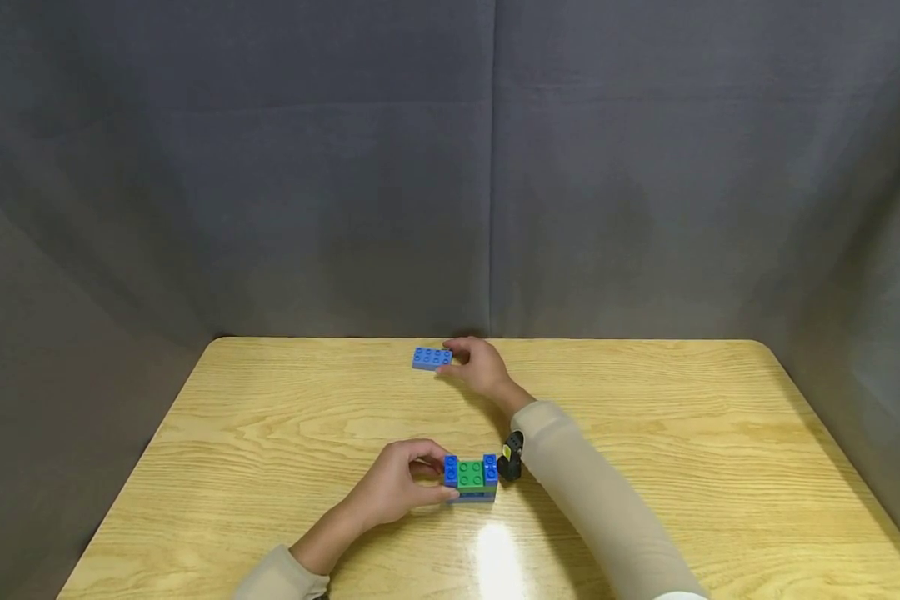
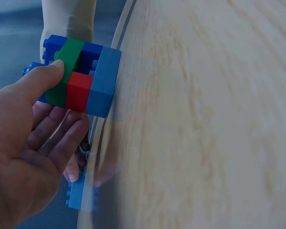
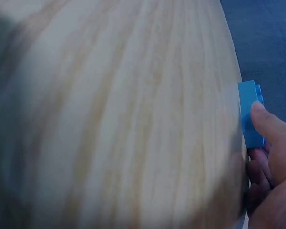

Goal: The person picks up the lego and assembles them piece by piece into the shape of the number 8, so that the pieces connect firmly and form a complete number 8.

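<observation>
In the head view my left hand (image 1: 392, 486) holds the left end of a small stack of toy building bricks (image 1: 471, 475) on the table. Two dark blue bricks flank a green one on top. The left wrist view shows the thumb on the green brick (image 2: 72, 50), with a red brick (image 2: 78, 91) and a lighter blue base brick (image 2: 104, 81) beyond it. Near the table's far edge my right hand (image 1: 482, 367) pinches the right end of a lighter blue brick (image 1: 431, 358), studs up. Its thumb lies against the brick's side in the right wrist view.
The wooden table (image 1: 285, 408) has its back edge close behind the far blue brick. Grey cloth walls (image 1: 345, 208) stand behind and at both sides. A black wrist device (image 1: 512, 454) on the right forearm is close to the stack's right end in the head view.
</observation>
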`<state>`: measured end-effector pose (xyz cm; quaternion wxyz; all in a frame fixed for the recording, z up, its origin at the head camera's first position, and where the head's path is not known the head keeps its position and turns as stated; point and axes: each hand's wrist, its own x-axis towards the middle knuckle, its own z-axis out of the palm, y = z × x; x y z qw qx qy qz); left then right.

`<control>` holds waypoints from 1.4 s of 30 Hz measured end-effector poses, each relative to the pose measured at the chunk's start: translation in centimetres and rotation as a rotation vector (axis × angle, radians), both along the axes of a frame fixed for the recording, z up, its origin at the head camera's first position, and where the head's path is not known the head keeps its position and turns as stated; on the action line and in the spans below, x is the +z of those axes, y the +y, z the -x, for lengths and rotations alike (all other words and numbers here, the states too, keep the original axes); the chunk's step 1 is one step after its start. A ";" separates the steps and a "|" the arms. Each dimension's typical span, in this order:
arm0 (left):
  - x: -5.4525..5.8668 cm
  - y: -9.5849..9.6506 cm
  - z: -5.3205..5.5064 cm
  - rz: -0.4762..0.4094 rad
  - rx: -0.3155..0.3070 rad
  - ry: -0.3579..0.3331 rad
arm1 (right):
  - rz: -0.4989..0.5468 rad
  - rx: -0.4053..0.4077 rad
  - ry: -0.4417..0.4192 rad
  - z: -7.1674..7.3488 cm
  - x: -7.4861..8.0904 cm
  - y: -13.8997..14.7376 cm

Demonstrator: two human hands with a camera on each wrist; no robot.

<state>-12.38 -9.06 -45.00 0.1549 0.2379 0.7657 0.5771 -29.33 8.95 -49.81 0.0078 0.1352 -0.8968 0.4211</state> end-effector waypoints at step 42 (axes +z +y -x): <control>0.2 0.0 0.0 0.034 0.006 -0.014 | -0.040 0.038 0.063 -1.6 3.1 2.2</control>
